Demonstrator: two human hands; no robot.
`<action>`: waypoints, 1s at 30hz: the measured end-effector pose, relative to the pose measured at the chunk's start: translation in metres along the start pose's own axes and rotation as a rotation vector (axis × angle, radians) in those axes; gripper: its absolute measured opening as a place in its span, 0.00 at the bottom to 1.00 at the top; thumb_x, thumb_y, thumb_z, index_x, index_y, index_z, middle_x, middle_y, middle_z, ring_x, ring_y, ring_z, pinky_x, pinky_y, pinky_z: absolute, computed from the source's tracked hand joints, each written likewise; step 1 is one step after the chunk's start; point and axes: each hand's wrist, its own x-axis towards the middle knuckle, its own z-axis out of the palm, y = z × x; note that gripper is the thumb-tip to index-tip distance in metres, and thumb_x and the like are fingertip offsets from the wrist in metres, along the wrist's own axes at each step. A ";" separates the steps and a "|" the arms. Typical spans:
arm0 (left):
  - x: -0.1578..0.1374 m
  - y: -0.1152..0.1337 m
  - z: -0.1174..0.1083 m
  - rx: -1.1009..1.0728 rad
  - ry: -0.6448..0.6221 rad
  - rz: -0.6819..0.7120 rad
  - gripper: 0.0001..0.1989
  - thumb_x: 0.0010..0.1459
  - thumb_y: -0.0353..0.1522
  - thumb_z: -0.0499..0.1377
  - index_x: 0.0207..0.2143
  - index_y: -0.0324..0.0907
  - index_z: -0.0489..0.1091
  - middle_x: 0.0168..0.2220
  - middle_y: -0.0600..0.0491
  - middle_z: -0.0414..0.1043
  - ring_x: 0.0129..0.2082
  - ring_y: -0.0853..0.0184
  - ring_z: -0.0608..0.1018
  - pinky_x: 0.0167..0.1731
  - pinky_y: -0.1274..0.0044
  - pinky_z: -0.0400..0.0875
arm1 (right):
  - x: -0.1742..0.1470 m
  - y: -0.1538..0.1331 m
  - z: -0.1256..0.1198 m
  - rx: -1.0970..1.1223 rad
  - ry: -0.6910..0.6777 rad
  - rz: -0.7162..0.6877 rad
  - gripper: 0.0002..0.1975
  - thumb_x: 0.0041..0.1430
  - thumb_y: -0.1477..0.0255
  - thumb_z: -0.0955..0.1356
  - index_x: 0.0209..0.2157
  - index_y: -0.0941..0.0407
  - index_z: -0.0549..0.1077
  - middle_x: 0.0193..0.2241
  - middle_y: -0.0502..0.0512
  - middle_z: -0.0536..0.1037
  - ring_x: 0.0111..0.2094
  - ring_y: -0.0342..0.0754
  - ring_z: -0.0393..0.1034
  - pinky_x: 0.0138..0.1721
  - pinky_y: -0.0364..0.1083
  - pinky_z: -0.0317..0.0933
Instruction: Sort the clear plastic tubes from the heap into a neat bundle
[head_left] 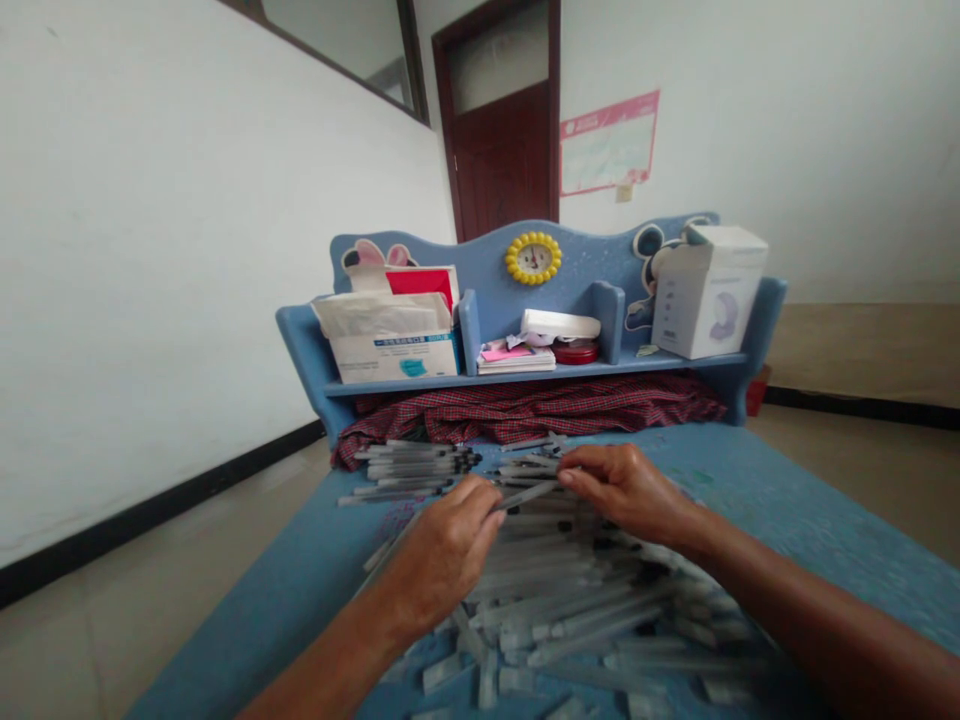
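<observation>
A slim translucent pen (529, 493) slants between my two hands above the desk. My left hand (448, 548) is closed around its lower left end. At its upper right end, my right hand (624, 490) pinches with thumb and forefinger; whether a cap is in that pinch is hidden. Under and between the hands spreads a heap of similar translucent pens (536, 570), some with dark ends. Several more pens (409, 466) lie side by side beyond my left hand, dark tips to the right. Short clear pieces like pen caps (444, 672) are scattered nearest me.
The blue desk (247, 600) has a raised shelf (525, 380) at its back. A mask box (397, 355), a stack of papers (517, 362) and a white carton (709, 295) stand on it. Red checked cloth (540, 408) is bunched under the shelf.
</observation>
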 end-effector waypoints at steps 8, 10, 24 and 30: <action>0.000 0.006 0.000 -0.008 -0.016 0.039 0.07 0.60 0.26 0.48 0.35 0.40 0.65 0.32 0.51 0.67 0.33 0.68 0.72 0.33 0.78 0.67 | -0.004 -0.007 0.010 0.194 -0.061 0.210 0.07 0.55 0.72 0.63 0.25 0.58 0.68 0.14 0.46 0.65 0.16 0.38 0.55 0.17 0.38 0.49; 0.001 0.005 -0.001 -0.012 -0.031 0.037 0.07 0.60 0.26 0.48 0.35 0.40 0.65 0.32 0.51 0.67 0.33 0.68 0.72 0.34 0.78 0.67 | -0.004 -0.006 0.008 0.224 -0.076 0.246 0.07 0.55 0.72 0.62 0.25 0.58 0.67 0.14 0.46 0.66 0.15 0.37 0.55 0.16 0.37 0.48; 0.003 -0.055 -0.028 0.200 -0.047 -0.171 0.09 0.59 0.31 0.49 0.30 0.38 0.67 0.30 0.50 0.68 0.31 0.65 0.72 0.32 0.75 0.66 | 0.003 0.025 -0.015 0.011 0.076 0.293 0.10 0.54 0.71 0.61 0.23 0.58 0.68 0.12 0.48 0.68 0.13 0.39 0.58 0.17 0.39 0.50; 0.004 -0.022 -0.016 0.085 -0.068 -0.085 0.09 0.61 0.29 0.48 0.33 0.38 0.66 0.32 0.50 0.67 0.33 0.66 0.72 0.34 0.75 0.66 | -0.002 0.016 -0.014 -0.476 0.222 0.134 0.12 0.59 0.66 0.62 0.31 0.56 0.74 0.23 0.53 0.76 0.24 0.45 0.68 0.26 0.41 0.53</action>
